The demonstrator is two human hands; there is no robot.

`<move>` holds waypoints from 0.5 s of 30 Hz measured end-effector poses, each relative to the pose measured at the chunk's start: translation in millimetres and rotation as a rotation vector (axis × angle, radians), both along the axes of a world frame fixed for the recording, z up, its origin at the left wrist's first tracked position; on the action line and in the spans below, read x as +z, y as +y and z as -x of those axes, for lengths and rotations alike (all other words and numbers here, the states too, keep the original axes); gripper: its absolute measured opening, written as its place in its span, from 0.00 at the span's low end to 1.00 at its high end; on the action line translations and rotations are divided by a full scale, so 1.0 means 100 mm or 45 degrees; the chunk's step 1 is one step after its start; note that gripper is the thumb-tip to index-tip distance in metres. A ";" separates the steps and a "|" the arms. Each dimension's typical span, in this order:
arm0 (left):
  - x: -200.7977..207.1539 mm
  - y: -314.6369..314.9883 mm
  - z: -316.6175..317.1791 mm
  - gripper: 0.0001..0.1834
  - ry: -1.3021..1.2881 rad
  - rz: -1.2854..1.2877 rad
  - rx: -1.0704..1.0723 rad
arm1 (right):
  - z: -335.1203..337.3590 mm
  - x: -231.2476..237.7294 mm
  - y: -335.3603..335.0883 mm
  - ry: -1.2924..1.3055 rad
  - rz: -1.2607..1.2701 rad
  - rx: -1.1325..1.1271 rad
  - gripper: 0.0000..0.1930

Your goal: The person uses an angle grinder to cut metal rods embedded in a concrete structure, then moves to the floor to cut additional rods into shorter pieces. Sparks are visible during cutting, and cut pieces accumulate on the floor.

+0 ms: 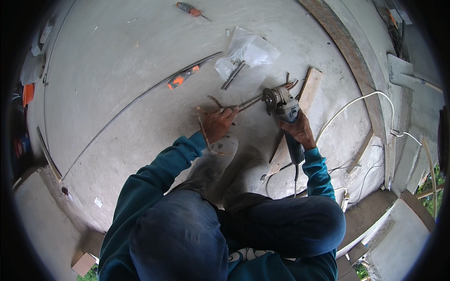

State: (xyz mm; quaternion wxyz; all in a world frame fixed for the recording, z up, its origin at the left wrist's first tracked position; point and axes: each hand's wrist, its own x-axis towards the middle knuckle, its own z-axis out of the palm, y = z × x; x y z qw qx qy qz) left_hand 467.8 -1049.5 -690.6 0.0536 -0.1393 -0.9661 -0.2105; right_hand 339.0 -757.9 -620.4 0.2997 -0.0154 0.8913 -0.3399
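Observation:
My right hand (pixel 300 129) is wrapped round the body of an angle grinder (pixel 287 108), whose disc faces left. To its left, my left hand (pixel 219 124) is closed on a metal bar (pixel 250 102) that runs along the floor toward the disc. Whether disc and bar touch, I cannot tell. A rusty bent rod (pixel 201 122) stands out beside my left hand and passes by the wrist. Some rusty rod ends (pixel 291 85) lie just beyond the grinder head.
A clear plastic bag (pixel 255 49) lies ahead, with short dark rods (pixel 234 76) at its edge. Further left are an orange-handled tool (pixel 183 77), a long thin rod (pixel 126 108) and a screwdriver (pixel 189 9). Wooden board (pixel 311 90), pale cable (pixel 344 107) and shovel (pixel 400 71) are right.

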 end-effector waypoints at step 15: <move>0.04 -0.02 0.00 0.26 -0.121 0.074 -0.039 | -0.02 -0.27 0.02 -0.002 0.044 0.026 0.37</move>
